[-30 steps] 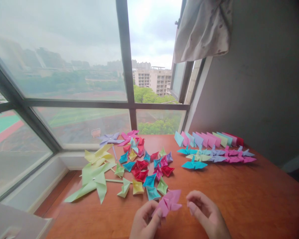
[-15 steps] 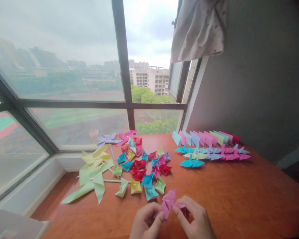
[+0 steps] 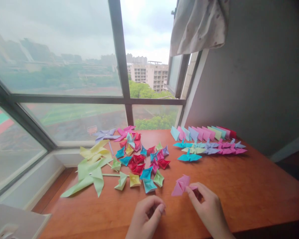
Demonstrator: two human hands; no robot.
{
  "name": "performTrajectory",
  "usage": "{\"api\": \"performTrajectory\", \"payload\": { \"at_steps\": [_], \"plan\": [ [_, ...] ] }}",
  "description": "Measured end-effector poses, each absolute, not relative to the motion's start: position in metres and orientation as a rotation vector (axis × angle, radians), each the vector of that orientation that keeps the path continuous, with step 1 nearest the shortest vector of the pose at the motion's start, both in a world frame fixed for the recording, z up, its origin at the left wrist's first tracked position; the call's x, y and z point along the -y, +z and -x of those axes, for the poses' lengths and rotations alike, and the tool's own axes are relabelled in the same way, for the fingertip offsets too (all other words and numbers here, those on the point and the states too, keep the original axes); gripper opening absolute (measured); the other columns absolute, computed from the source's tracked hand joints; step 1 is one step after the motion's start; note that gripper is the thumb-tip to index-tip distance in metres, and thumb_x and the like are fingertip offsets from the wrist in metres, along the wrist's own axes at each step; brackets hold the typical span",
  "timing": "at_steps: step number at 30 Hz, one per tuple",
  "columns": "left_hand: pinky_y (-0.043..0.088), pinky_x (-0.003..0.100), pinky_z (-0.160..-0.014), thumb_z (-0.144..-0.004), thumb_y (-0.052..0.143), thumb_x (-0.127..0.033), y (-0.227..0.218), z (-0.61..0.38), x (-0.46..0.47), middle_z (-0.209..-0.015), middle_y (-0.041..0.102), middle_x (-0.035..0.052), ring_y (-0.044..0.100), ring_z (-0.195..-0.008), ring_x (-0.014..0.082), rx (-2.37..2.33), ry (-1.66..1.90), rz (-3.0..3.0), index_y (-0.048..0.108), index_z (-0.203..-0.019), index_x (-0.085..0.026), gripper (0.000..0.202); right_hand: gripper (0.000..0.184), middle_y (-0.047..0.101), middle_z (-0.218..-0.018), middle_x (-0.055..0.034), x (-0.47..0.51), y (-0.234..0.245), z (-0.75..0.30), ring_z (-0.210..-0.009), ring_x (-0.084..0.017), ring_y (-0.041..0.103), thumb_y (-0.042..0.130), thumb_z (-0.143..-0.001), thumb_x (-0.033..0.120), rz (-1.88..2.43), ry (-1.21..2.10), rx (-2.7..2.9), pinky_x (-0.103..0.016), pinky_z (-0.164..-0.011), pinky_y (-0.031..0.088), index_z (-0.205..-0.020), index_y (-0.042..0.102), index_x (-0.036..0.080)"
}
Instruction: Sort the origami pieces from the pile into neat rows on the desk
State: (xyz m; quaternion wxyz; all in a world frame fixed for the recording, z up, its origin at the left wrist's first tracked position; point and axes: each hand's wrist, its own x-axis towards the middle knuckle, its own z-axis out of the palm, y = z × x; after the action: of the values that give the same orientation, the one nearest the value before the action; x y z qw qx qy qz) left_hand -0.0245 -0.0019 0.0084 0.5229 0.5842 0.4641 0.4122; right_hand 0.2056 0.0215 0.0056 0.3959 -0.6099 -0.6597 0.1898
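A pink paper crane (image 3: 181, 186) is pinched by one end between the thumb and fingertips of my right hand (image 3: 206, 200), held above the near part of the table. My left hand (image 3: 147, 212) is apart from the crane, lower and to its left. Its fingers are curled towards the thumb, and nothing shows in them. Beyond my left hand lie folded paper boats, among them a light blue boat (image 3: 149, 185) and a green boat (image 3: 158, 178). A blue paper crane (image 3: 189, 156) stands past my right hand, in front of rows of other cranes (image 3: 229, 150).
At the left lie paper pinwheels, a green pinwheel (image 3: 91, 175) and a yellow pinwheel (image 3: 96, 152) in front. A row of folded paper pieces (image 3: 201, 133) stands at the table's back right. Windows with dark frames (image 3: 94, 99) border the wooden table (image 3: 259, 192); a grey wall rises right.
My left hand has let go of the pink paper crane. My right hand has carried the crane to the right and away from me. The view has shifted slightly.
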Motion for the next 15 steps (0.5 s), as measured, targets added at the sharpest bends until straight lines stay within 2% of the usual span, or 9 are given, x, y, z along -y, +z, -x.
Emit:
{"api": "performTrajectory", "payload": {
  "at_steps": [5,9,15],
  "plan": [
    [0.042,0.023,-0.062,-0.088,0.055,-0.054,0.012,0.024,0.002,-0.071,0.061,0.0050,0.055,-0.068,0.0173,-1.134,0.963,-1.412,0.066,-0.079,-0.014,0.042,0.036,0.067,-0.077,-0.0058,-0.033,0.002,-0.245,-0.067,-0.019,0.060,0.045,-0.093,0.050,1.777,0.145,1.744,-0.028,-0.064,0.041,-0.079,0.063,0.022],
    [0.042,0.024,-0.062,-0.089,0.053,-0.055,0.007,0.024,0.000,-0.071,0.061,0.0052,0.056,-0.068,0.0177,-1.134,0.944,-1.431,0.065,-0.080,-0.014,0.044,0.033,0.069,-0.083,-0.0056,-0.049,0.008,-0.277,-0.069,-0.020,0.061,0.045,-0.091,0.047,2.019,-0.077,1.705,-0.028,-0.059,0.036,-0.080,0.064,0.023],
    [0.043,0.023,-0.064,-0.090,0.054,-0.053,-0.003,0.026,0.000,-0.073,0.061,0.0047,0.056,-0.070,0.0177,-1.139,0.962,-1.433,0.066,-0.082,-0.015,0.041,0.030,0.069,-0.086,-0.0044,-0.081,0.012,-0.314,-0.066,-0.017,0.058,0.046,-0.091,0.044,2.293,-0.114,1.667,-0.027,-0.053,0.028,-0.080,0.064,0.023]
  ]
}}
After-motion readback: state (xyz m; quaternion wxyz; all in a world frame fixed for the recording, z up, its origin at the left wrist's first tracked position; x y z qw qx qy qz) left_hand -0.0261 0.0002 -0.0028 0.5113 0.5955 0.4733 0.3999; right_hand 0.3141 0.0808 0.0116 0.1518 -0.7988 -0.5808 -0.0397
